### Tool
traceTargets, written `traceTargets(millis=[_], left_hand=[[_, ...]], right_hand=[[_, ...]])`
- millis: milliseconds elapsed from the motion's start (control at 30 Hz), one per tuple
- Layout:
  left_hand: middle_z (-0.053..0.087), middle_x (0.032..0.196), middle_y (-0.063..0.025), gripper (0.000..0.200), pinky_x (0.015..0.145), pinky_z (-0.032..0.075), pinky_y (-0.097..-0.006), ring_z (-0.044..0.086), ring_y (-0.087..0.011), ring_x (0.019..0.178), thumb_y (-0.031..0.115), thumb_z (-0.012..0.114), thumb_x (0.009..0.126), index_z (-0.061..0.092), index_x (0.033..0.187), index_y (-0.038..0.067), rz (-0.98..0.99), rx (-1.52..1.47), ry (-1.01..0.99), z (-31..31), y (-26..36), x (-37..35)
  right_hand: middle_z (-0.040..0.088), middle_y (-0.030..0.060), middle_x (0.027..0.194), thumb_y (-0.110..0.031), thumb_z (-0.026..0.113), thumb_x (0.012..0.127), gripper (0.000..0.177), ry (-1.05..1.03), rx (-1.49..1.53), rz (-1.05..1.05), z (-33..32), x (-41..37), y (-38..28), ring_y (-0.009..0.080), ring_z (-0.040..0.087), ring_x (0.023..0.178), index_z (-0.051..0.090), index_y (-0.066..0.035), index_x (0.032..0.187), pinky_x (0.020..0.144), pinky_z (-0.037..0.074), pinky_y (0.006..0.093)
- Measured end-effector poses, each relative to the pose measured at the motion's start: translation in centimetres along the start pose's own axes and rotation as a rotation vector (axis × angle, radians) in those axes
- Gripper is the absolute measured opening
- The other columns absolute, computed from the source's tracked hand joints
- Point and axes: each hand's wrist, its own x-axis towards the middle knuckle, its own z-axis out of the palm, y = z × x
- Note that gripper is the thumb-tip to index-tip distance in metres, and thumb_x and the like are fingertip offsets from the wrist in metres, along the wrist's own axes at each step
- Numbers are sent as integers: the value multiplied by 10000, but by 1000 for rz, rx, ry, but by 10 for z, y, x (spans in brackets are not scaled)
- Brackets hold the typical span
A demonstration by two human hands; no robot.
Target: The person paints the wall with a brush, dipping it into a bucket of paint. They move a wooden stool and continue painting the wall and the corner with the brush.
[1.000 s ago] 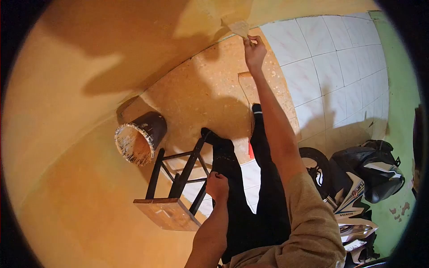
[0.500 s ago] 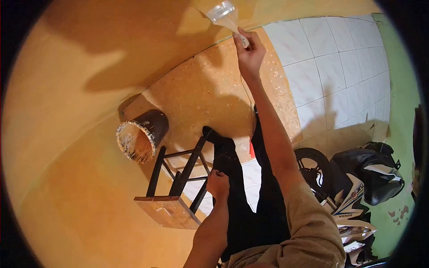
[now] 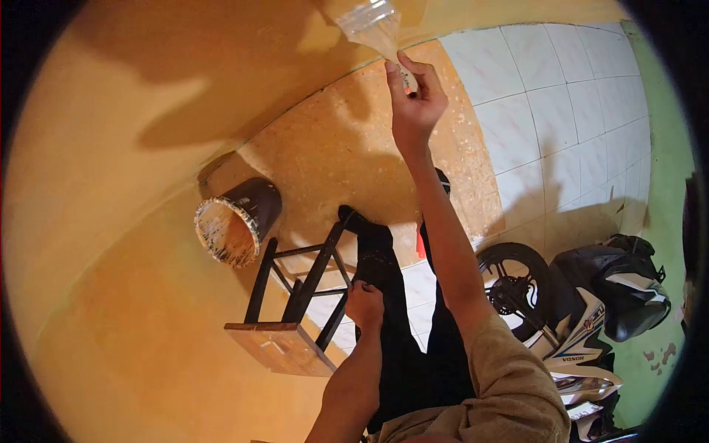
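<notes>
My right hand (image 3: 413,103) is stretched far out and grips the handle of a wide putty scraper (image 3: 371,23), whose pale blade lies against the yellow wall (image 3: 111,148) near the floor line. My left hand (image 3: 365,304) hangs low by my black trousers (image 3: 388,325), fingers curled, holding nothing I can see. It is close to the dark legs of a wooden stool (image 3: 284,325).
A black bucket (image 3: 236,220) crusted with pale paint stands on the orange, speckled floor strip (image 3: 332,155) by the wall. White floor tiles (image 3: 561,111) lie to the right. A parked motorcycle (image 3: 583,310) stands close behind my right side, by a green wall (image 3: 665,184).
My right hand has lifted slightly nearer, and the scraper blade has come up into view on the wall. The view shifted a little; my left hand stays by my leg.
</notes>
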Motion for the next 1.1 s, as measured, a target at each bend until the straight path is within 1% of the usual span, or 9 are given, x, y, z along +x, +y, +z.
traceTargets(millis=[100, 233, 400, 567, 733, 833, 867, 967, 1100], left_hand=[[671, 996, -138, 196, 720, 543, -497, 667, -375, 866, 216, 561, 840, 671, 959, 105, -7, 2, -6, -1, 4, -1], [670, 989, -142, 203, 711, 544, -498, 667, -376, 868, 217, 563, 840, 673, 965, 100, 2, 21, 3, 2, 4, 1], [671, 993, -144, 205, 718, 546, -499, 668, -378, 869, 223, 564, 843, 677, 957, 96, -2, 0, -1, 0, 7, 0], [671, 1004, -152, 212, 740, 550, -496, 668, -382, 874, 233, 563, 849, 680, 956, 92, -22, 29, -15, 2, 9, 0], [668, 986, -175, 226, 741, 542, -503, 662, -397, 873, 244, 570, 870, 664, 984, 73, 321, 321, -166, 40, 8, 25], [684, 918, -189, 236, 767, 521, -499, 661, -386, 891, 252, 566, 911, 678, 997, 64, 427, -122, -290, 80, 32, 73], [681, 879, -208, 227, 762, 515, -500, 654, -401, 871, 243, 559, 923, 676, 993, 61, 520, -157, -219, 99, 41, 88], [676, 894, -218, 233, 769, 520, -500, 655, -411, 857, 249, 578, 919, 663, 1014, 55, 607, -223, -294, 92, 109, 118], [681, 926, -190, 269, 780, 519, -509, 669, -388, 867, 272, 587, 927, 638, 1044, 36, 763, -341, -166, 110, 170, 122]], right_hand=[[701, 47, 881, -105, 729, 891, 171, -36, -65, 172, -10, -2, 76, 24, 461, 658, 677, 12, 1004, 504, 338, 215], [595, -7, 657, -139, 738, 886, 204, -78, -299, 322, -18, 7, 68, 26, 430, 594, 680, 22, 996, 487, 317, 218], [698, 86, 830, -77, 734, 876, 183, -5, 59, 27, -10, 6, -10, 35, 508, 656, 650, 28, 1000, 500, 371, 203], [713, 98, 928, -65, 739, 869, 163, 17, 125, 31, 7, -2, 43, 31, 539, 704, 646, 16, 977, 528, 406, 208], [668, 123, 679, -105, 688, 879, 142, -129, -407, 484, -13, -10, 114, 115, 583, 568, 631, 16, 927, 504, 435, 290], [593, 137, 567, -109, 673, 874, 131, -140, -504, 158, -19, -2, 149, 157, 582, 514, 623, 7, 910, 497, 442, 326], [639, 104, 670, -203, 746, 851, 237, -199, -450, 303, -25, 9, 150, 143, 544, 614, 655, -5, 945, 573, 443, 300], [630, 20, 760, -86, 699, 896, 98, -69, -227, -105, -30, 30, 128, 87, 491, 615, 642, -22, 944, 538, 396, 264], [517, 10, 674, -169, 670, 946, 185, -25, 275, -58, -34, 16, 109, 44, 370, 544, 559, -22, 932, 457, 258, 219]])
